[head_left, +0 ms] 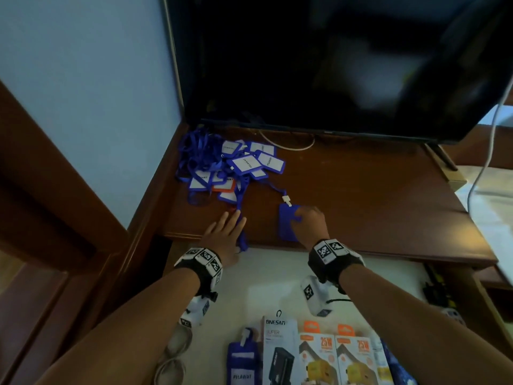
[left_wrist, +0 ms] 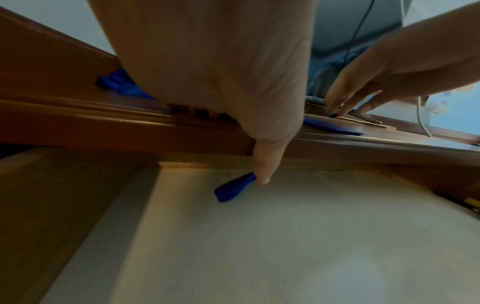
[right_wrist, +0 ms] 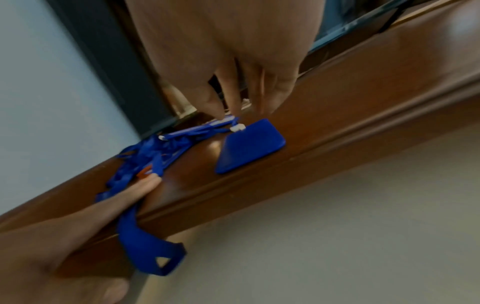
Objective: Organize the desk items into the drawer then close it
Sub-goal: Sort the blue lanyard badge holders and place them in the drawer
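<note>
One flat blue card holder; wood desk

Your right hand hangs over the brown desk top with its fingers pointing down, their tips just above the far end of a blue badge holder. Whether they touch it you cannot tell through the blur. The holder lies flat near the desk's front edge, a white clip at its far end joining it to a blue lanyard that runs left into a tangle of straps. Your left hand lies flat at the desk's edge, fingers stretched over that strap, whose loop hangs off the edge above the pale drawer bottom
</note>
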`<control>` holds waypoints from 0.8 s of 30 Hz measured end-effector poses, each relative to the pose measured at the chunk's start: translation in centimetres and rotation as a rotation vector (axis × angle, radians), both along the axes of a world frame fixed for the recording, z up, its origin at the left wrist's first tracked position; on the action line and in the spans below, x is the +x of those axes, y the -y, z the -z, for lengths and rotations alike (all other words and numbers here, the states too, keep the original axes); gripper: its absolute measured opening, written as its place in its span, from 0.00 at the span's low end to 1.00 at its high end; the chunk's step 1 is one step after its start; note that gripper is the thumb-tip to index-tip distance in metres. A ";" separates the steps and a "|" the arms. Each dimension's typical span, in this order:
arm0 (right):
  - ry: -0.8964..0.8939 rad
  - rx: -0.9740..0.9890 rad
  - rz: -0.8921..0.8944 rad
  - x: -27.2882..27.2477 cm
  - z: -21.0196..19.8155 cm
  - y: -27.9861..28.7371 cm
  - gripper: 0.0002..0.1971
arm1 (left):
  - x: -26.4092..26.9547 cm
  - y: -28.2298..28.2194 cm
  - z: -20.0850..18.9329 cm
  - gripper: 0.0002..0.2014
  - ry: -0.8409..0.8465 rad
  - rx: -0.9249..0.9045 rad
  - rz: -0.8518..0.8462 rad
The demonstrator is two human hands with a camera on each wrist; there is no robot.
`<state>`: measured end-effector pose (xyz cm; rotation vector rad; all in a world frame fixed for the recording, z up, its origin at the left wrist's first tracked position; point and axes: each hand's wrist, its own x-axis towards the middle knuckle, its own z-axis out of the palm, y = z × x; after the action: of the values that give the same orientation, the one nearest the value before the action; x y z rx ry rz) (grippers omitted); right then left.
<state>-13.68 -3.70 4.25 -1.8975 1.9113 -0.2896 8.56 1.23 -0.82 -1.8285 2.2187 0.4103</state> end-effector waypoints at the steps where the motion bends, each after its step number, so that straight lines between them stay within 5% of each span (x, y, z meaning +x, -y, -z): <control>1: 0.008 0.034 0.065 0.0 0.6 0.2 0.22 | 0.0 0.0 0.0 0.47 0.007 0.015 0.008; 4: -0.034 0.138 0.163 1.1 2.0 0.3 0.43 | 0.0 0.4 -0.1 0.49 0.016 0.054 0.026; 6: -0.108 0.157 0.149 1.9 2.6 0.0 0.47 | -0.1 0.8 0.1 0.50 0.017 0.068 0.011; 11: -0.257 0.039 0.059 1.6 4.0 -1.4 0.28 | -0.5 0.7 0.9 0.50 0.021 0.046 -0.018; 16: -0.338 0.030 -0.023 -0.8 3.6 -2.5 0.26 | -0.5 0.8 0.1 0.51 0.013 0.086 -0.011; 22: -0.058 0.147 0.127 -4.2 1.1 -0.3 0.18 | -1.0 1.1 -0.5 0.52 0.043 0.166 -0.040; 24: 0.243 0.197 0.232 -5.1 -0.1 0.0 0.14 | -1.2 1.0 -0.7 0.52 0.058 0.169 -0.050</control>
<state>-18.74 -3.67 4.37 -1.4468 1.9155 -0.3695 7.33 0.24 -0.11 -1.7870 2.0372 0.5295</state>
